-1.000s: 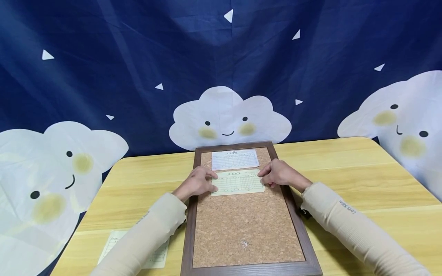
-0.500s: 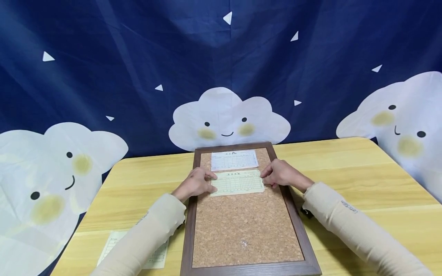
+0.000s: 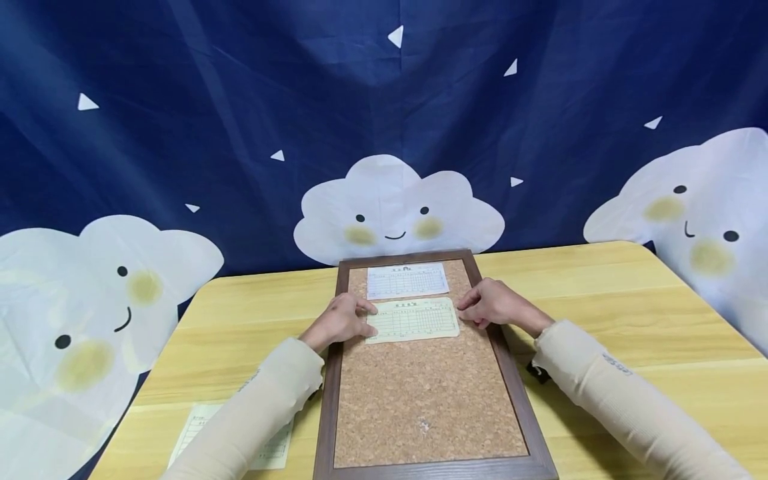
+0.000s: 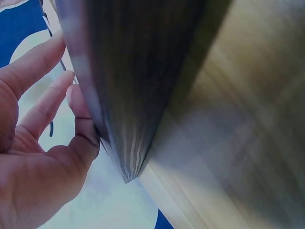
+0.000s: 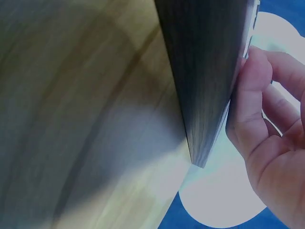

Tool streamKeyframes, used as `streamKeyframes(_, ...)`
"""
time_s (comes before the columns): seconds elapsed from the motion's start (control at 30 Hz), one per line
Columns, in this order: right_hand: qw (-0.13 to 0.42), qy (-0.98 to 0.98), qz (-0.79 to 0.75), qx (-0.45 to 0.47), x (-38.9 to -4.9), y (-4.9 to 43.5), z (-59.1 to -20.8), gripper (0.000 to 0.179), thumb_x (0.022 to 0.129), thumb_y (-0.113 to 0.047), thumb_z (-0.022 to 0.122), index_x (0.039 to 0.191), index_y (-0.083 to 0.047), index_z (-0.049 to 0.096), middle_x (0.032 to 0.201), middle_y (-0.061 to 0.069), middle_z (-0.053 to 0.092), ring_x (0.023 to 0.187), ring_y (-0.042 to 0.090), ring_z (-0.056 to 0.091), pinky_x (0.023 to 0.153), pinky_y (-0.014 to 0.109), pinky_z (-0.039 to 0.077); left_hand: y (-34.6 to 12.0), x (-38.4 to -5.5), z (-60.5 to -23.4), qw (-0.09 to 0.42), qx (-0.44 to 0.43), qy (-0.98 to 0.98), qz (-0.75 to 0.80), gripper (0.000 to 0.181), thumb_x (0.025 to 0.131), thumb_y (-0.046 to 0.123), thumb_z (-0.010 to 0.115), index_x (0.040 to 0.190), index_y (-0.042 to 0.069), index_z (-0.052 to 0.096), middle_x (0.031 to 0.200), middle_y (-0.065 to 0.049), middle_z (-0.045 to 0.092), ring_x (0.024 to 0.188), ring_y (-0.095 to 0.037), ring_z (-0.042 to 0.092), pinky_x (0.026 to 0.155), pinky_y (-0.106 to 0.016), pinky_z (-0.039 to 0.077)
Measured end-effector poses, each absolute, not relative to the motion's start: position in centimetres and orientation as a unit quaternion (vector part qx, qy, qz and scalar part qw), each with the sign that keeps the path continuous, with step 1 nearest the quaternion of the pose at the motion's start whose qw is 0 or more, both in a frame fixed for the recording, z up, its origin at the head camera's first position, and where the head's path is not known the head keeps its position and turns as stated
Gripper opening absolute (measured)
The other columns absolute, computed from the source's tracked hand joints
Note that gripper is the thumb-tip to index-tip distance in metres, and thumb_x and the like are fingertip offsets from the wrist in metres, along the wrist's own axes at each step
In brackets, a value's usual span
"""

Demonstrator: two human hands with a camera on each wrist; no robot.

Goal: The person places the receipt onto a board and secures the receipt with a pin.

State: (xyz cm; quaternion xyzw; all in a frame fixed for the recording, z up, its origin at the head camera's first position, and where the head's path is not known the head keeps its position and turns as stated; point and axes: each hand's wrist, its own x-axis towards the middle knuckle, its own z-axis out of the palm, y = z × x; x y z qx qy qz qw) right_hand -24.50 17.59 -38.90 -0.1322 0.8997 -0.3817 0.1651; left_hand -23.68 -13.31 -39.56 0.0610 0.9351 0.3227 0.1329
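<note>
A pale yellow printed form lies flat on the framed corkboard, just below a white printed form. My left hand rests at the yellow form's left edge, thumb and forefinger spread apart with their tips on the paper. Beside its right edge is my right hand, fingers bent and tips by the upper right corner. Whether those tips touch the paper is unclear. The left wrist view shows the left hand past the dark frame; the right wrist view shows the right hand likewise. The frame hides the papers there.
The corkboard stands on a light wooden table. Another pale printed form lies at the front left, partly hidden under the left sleeve. Behind the table hangs a dark blue curtain with white clouds.
My right hand has drawn slightly rightward, from over the yellow form's right edge to beside it. My left hand has stayed in place. The form lies as before.
</note>
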Motion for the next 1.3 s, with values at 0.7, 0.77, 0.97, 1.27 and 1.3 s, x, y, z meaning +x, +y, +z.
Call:
streamKeyframes(0.7, 0.158, 0.886, -0.414, -0.139, -23.3, 20.2, -38.5, 0.016, 0.09, -0.005, 0.071, 0.101, 0.007, 0.074, 0.085, 0.01, 0.072, 0.06, 0.016, 0.065, 0.06, 0.034, 0.058, -13.3, -23.3, -39.7, 0.134, 0.06, 0.933, 0.329, 0.036, 0.075, 0.007, 0.088, 0.108, 0.011, 0.076, 0.125, -0.011, 0.059, 0.116, -0.028, 0.056, 0.096, -0.043, 0.047)
streamKeyframes(0.77, 0.158, 0.886, -0.415, -0.136, -23.1, 20.5, -38.3, 0.017, 0.091, -0.005, 0.07, 0.102, 0.007, 0.074, 0.086, 0.01, 0.073, 0.061, 0.017, 0.065, 0.061, 0.035, 0.058, -13.3, -23.3, -39.7, 0.134, 0.061, 0.933, 0.328, 0.036, 0.076, 0.007, 0.088, 0.109, 0.011, 0.076, 0.125, -0.011, 0.059, 0.116, -0.028, 0.056, 0.096, -0.043, 0.047)
streamKeyframes(0.97, 0.156, 0.881, -0.425, -0.137, -22.9, 21.4, -37.8, 0.018, 0.092, -0.004, 0.069, 0.103, 0.01, 0.071, 0.085, 0.009, 0.072, 0.06, 0.016, 0.063, 0.06, 0.034, 0.057, -13.3, -23.4, -39.7, 0.131, 0.061, 0.934, 0.327, 0.036, 0.075, 0.007, 0.088, 0.109, 0.011, 0.076, 0.125, -0.011, 0.059, 0.115, -0.028, 0.056, 0.097, -0.043, 0.047)
streamKeyframes(1.27, 0.152, 0.881, -0.427, -0.134, -22.8, 22.6, -37.7, 0.017, 0.092, -0.003, 0.067, 0.102, 0.01, 0.072, 0.077, 0.007, 0.068, 0.061, 0.015, 0.059, 0.061, 0.035, 0.057, -13.2, -23.4, -39.4, 0.131, 0.053, 0.933, 0.331, 0.037, 0.075, 0.006, 0.088, 0.11, 0.011, 0.076, 0.125, -0.011, 0.059, 0.115, -0.028, 0.055, 0.097, -0.043, 0.045)
streamKeyframes(1.3, 0.152, 0.882, -0.426, -0.131, -22.8, 22.7, -37.7, 0.017, 0.092, -0.004, 0.068, 0.102, 0.01, 0.072, 0.075, 0.007, 0.067, 0.061, 0.015, 0.059, 0.061, 0.035, 0.057, -13.2, -23.4, -39.4, 0.132, 0.053, 0.933, 0.331, 0.037, 0.075, 0.006, 0.087, 0.11, 0.011, 0.076, 0.125, -0.011, 0.059, 0.114, -0.028, 0.054, 0.097, -0.043, 0.045)
